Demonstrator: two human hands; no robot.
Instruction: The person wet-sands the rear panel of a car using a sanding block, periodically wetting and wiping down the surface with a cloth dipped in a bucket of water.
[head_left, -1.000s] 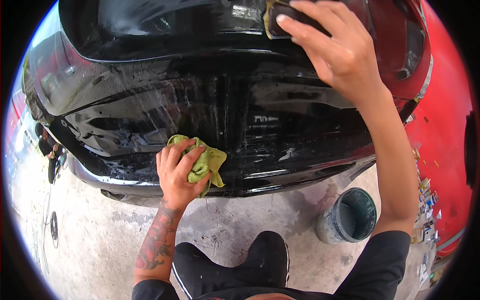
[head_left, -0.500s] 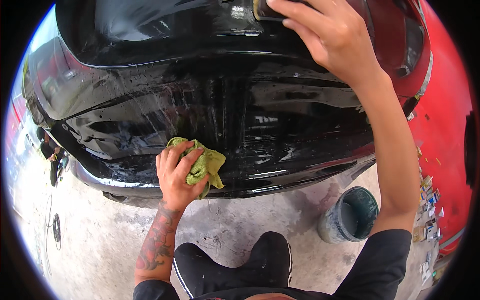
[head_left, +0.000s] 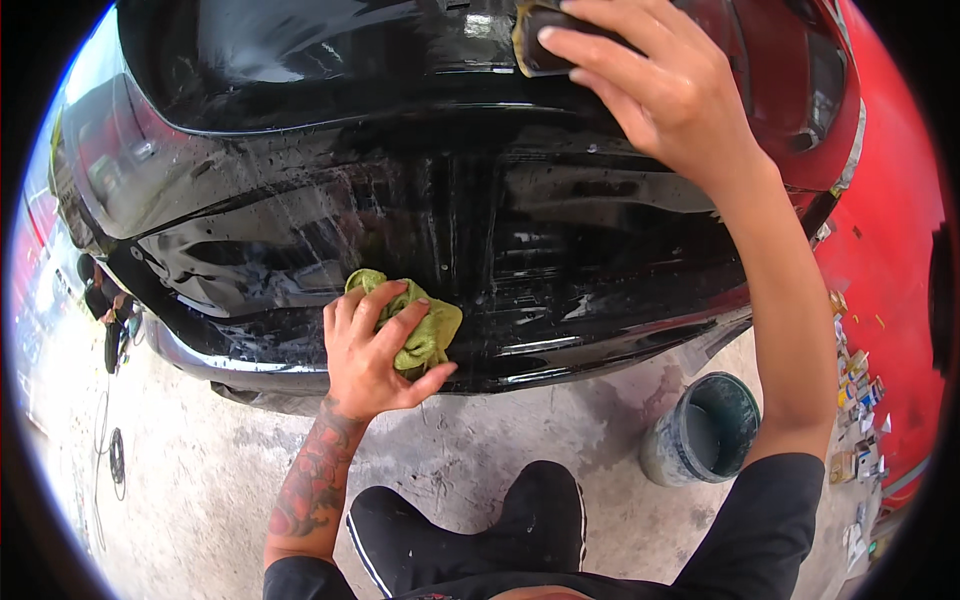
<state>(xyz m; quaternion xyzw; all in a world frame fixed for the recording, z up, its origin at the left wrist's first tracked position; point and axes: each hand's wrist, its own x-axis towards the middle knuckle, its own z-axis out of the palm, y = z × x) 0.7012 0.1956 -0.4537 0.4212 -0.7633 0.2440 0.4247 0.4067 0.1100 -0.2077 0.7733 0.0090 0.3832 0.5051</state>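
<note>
A glossy black car bumper [head_left: 590, 240], wet with streaks and droplets, curves across the view before me. My left hand [head_left: 365, 360] presses a crumpled yellow-green cloth [head_left: 440, 325] against its lower part, fingers bent over the cloth and thumb stretched out to the side. Farther up, on the black bodywork above the bumper, my right hand [head_left: 670, 85] grips a dark sanding block [head_left: 550, 42] with a yellowish sheet showing along its left edge. The fingers and the top of the frame hide part of that block.
A dark bucket [head_left: 665, 450] of greyish water stands on the concrete floor [head_left: 450, 440] at the right. Small boxes [head_left: 850, 465] line the foot of a red surface [head_left: 890, 260]. On the far left are a coiled cable [head_left: 117, 455] and another person [head_left: 105, 310].
My right hand has come slightly down and nearer with the sanding block, so more of it shows. The left hand has shifted a little right with the cloth, its thumb now spread out.
</note>
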